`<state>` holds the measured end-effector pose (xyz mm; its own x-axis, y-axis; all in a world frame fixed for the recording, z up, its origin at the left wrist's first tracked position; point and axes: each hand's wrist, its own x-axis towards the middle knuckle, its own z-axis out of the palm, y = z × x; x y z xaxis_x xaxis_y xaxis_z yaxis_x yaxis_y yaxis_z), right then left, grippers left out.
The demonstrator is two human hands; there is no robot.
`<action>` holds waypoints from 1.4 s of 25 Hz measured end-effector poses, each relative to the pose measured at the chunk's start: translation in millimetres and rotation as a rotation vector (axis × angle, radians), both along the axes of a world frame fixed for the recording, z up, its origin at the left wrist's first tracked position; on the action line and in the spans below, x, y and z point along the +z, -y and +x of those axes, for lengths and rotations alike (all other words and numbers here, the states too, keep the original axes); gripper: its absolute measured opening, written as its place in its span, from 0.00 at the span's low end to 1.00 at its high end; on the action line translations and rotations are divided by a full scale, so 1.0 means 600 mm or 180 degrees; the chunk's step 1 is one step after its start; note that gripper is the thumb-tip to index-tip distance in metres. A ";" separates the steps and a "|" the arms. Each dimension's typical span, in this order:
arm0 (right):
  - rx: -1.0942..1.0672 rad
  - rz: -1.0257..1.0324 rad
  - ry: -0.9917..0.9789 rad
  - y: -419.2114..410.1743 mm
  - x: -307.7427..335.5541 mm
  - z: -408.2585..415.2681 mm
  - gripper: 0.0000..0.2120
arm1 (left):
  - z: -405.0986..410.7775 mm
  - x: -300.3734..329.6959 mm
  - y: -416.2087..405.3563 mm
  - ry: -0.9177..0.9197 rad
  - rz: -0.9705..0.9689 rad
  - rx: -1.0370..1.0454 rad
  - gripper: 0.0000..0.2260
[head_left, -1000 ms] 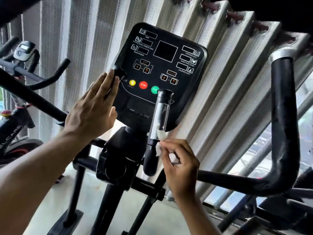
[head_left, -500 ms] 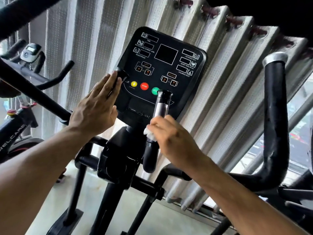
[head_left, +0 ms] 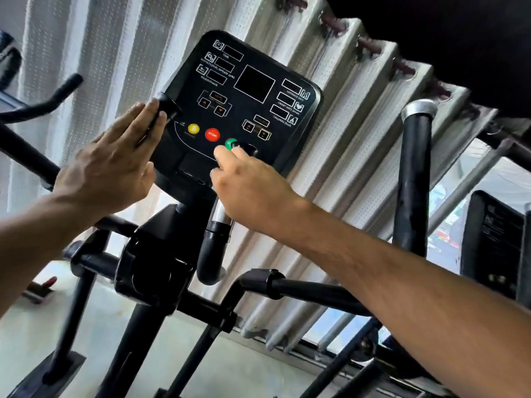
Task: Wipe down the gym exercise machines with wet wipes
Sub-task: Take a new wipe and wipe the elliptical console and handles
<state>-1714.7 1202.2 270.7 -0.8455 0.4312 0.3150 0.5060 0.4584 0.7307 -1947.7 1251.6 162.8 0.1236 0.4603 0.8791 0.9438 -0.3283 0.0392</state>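
Between both hands, console [head_left: 244, 110], right hand [head_left: 253, 191] gripping handlebar [head_left: 218, 225]

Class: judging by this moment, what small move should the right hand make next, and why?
Probably slide back down. The right hand grips the short handle near its top cap, covering the sensor section, while the left hand rests flat on the console edge; the lower grip remains exposed.

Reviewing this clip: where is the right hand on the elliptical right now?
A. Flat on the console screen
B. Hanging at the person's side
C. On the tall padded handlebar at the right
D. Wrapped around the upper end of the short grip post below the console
D: the right hand curls around the top of the short grip post, just under the green button.
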 end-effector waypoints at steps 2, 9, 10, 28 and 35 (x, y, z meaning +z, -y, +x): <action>0.0150 -0.0218 0.0534 0.021 -0.025 0.007 0.08 | 0.003 -0.004 -0.001 0.0049 0.0056 0.0080 0.33; -0.0375 0.0309 0.0573 -0.029 0.081 -0.005 0.01 | 0.000 -0.006 -0.004 -0.0031 0.0136 0.0112 0.32; -0.0302 0.0332 0.0628 -0.027 0.078 -0.011 0.02 | 0.000 -0.007 -0.004 -0.0020 0.0156 0.0126 0.32; 0.0653 -0.0576 -0.3031 -0.021 -0.041 0.040 0.11 | 0.002 -0.007 0.001 -0.0087 0.0265 0.0231 0.31; 0.0667 -0.3855 -0.6785 -0.084 -0.044 0.007 0.12 | 0.006 -0.005 0.001 0.0038 0.0108 0.0155 0.35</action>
<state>-1710.6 1252.8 244.4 0.0914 0.9742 0.2064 -0.2031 0.2212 -0.9539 -1944.0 1251.2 159.8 0.0913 0.4353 0.8957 0.9582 -0.2833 0.0401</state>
